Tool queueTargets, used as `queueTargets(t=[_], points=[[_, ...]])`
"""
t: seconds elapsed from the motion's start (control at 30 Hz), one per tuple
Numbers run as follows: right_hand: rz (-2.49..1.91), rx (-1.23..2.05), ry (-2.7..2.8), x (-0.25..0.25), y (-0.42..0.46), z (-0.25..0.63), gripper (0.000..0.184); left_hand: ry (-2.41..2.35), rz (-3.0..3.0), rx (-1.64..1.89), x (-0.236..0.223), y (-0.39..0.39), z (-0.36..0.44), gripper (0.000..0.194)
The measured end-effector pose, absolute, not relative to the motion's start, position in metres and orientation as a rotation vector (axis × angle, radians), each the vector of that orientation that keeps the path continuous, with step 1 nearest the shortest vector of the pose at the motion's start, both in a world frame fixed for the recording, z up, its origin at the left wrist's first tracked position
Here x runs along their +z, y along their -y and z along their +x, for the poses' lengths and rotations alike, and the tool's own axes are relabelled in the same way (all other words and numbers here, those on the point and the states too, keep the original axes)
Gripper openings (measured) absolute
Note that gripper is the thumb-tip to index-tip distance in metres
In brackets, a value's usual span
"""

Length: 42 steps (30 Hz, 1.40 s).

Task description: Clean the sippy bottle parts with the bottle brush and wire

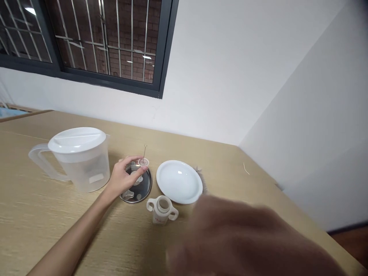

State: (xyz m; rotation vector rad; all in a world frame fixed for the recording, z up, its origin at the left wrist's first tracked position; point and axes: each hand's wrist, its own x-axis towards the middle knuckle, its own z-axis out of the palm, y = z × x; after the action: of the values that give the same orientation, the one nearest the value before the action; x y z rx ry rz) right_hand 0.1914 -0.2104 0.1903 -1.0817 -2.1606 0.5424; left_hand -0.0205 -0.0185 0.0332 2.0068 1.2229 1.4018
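My left hand [123, 177] reaches over a round steel tray [145, 188] and pinches a small clear disc-shaped part [143, 162] at the tray's far rim; a thin wire with a loop sticks up from it. More small clear parts lie in the tray. Just in front of the tray stands a small two-handled baby bottle body [161, 209] without its top. My right hand [244, 237] is close to the camera at the lower right, a large blur; its fingers cannot be made out.
A translucent plastic jug [79, 159] with a white lid stands left of the tray. An upturned white plate [179, 181] lies right of it. The wooden table [43, 214] meets white walls behind and to the right; a barred window is above.
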Motion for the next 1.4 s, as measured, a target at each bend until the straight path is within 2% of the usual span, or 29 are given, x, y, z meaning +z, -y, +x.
queueTargets(t=[0.07,0.2,0.33,0.8,1.07,1.4], points=[[-1.171,0.394,2.138,0.184,0.188,0.187,0.019,-1.215,2.063,1.408,0.034,0.021,-0.020,0.038],[-1.388,0.138,2.060,0.154,0.130,0.178,0.028,-1.134,2.164,1.434,0.033,0.026,-0.017,0.033],[-1.375,0.204,2.017,0.129,0.099,0.173,0.034,-0.983,2.249,1.398,0.031,0.029,-0.012,0.031],[-1.170,0.034,2.010,0.122,0.090,0.171,0.020,-0.814,2.273,1.346,0.036,0.035,-0.013,0.031],[-1.069,-0.156,2.004,0.117,0.090,0.170,0.028,-0.762,2.219,1.314,0.031,0.032,-0.011,0.033],[-0.975,-0.234,1.856,0.120,0.087,0.168,0.029,-0.668,2.120,1.317,0.027,0.028,-0.012,0.034]])
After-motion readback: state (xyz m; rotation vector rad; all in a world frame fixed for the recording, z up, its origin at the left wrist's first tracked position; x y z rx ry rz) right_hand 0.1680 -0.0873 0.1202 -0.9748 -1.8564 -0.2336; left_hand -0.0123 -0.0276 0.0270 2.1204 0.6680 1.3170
